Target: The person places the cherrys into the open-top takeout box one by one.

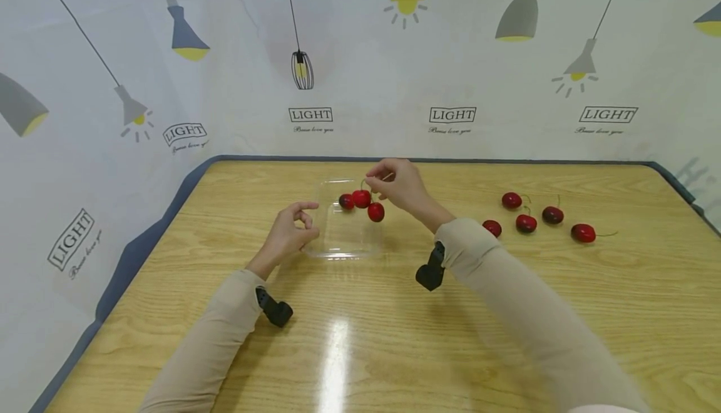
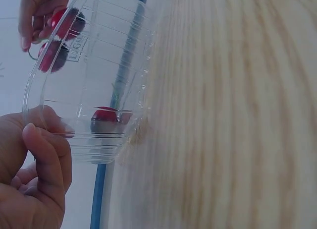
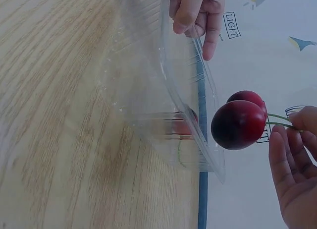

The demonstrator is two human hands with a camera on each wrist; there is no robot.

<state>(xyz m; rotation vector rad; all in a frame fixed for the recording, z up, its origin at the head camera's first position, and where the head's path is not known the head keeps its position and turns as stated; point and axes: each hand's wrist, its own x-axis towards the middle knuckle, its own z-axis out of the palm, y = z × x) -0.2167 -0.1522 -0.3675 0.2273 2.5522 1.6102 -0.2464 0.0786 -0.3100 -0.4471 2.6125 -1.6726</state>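
A clear plastic box [image 1: 343,254] stands on the table, and my left hand [image 1: 286,233] pinches its left rim between thumb and fingers. Over the box's right side, my right hand [image 1: 401,186] holds two red cherries [image 3: 238,125] by their thin green stems. Both fruits hang above the rim, close together. Inside the box lies a dark red cherry [image 1: 346,201], seen through the wall in the left wrist view; its lower part is blurred by the ridged plastic.
Several loose cherries [image 1: 526,223] with stems lie on the wooden table [image 1: 394,344] to the right; one [image 1: 492,228] is partly covered by the right sleeve. A curtain [image 1: 372,87] printed with lamps hangs behind the table's far edge.
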